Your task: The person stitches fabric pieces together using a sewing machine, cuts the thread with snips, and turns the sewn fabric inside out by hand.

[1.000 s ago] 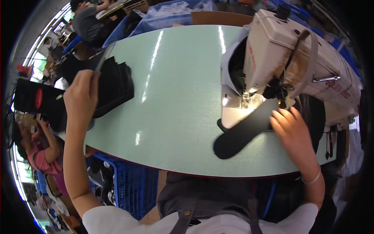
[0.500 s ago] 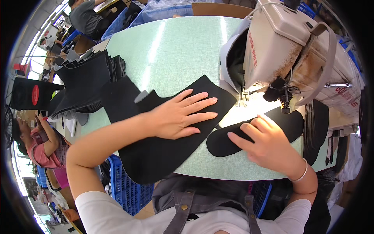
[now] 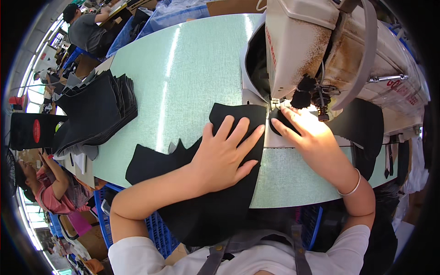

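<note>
A large black fabric piece [image 3: 215, 206] lies partly on the table and hangs over its front edge. My left hand [image 3: 227, 153] rests flat on it, fingers spread. Its right edge reaches the lit needle area [image 3: 275, 101] of the sewing machine [image 3: 298, 34]. Just right of that edge is the rounded end of a second black piece [image 3: 280, 123]. My right hand [image 3: 307, 128] presses on this piece with stretched fingertips close to the presser foot. The hand covers much of the second piece, and a narrow gap shows between the two pieces.
At the left of the pale green table [image 3: 197, 59] sits a stack of cut black pieces [image 3: 96, 105]. More black pieces [image 3: 362, 119] lie right, beneath the machine arm. Blue crates [image 3: 160, 229] stand below the table edge. Other people [image 3: 87, 30] work at the far left.
The large piece has turned and slid right and nearer me under my left hand. My right hand has moved the second piece away from me, up to the needle, bringing the two edges together.
</note>
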Tool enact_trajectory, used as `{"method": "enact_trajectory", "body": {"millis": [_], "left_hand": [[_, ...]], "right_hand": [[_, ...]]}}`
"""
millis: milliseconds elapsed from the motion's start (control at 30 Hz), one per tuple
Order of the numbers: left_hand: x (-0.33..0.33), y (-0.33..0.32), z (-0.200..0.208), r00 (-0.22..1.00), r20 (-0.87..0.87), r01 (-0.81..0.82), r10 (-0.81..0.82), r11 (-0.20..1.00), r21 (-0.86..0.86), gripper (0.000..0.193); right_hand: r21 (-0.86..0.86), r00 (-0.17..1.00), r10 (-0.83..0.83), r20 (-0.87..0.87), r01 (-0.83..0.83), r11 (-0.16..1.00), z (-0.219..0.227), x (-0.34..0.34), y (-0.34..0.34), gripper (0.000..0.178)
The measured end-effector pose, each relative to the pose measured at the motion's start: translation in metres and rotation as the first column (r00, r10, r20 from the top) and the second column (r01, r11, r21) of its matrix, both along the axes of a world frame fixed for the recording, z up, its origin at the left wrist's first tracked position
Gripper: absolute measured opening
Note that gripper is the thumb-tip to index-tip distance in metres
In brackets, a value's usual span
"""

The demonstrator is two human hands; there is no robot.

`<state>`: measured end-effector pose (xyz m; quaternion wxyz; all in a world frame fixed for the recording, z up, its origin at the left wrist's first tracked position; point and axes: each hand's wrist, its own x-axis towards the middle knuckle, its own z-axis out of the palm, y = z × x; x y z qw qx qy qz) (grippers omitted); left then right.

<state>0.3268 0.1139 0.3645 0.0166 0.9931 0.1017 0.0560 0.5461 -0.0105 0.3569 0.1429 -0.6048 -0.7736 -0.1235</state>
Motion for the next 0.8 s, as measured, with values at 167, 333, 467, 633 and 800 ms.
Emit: {"method": "enact_trajectory", "body": {"millis": [167,333,467,633,800], "left_hand": [[0.027,0.005,-0.002,0.998,0.03,0.059,-0.057,0.997,-0.05,0.077],[0.021,-0.017,-0.007,0.998,0.062,-0.019,0.019,1.0,-0.013,0.078],[0.019,-0.018,-0.012,0.995,0.092,-0.023,0.027,0.999,-0.044,0.078],[0.021,-0.016,-0.011,0.997,0.081,-0.009,0.015,0.998,-0.066,0.078],[0.025,-0.015,-0.013,0.994,0.111,0.002,0.006,0.997,-0.075,0.078]], "right_hand": [[-0.02,1.0,0.002,-0.005,-0.002,1.0,0.006,0.002,-0.001,0.04],[-0.093,0.993,-0.092,0.077,0.099,0.991,0.0,-0.005,-0.007,0.047],[-0.106,0.994,-0.087,0.066,0.093,0.99,-0.001,-0.005,-0.007,0.047],[-0.064,0.992,-0.1,0.072,0.105,0.992,0.001,-0.005,-0.006,0.047],[-0.088,0.992,-0.087,0.088,0.094,0.992,0.002,-0.005,-0.007,0.047]]}}
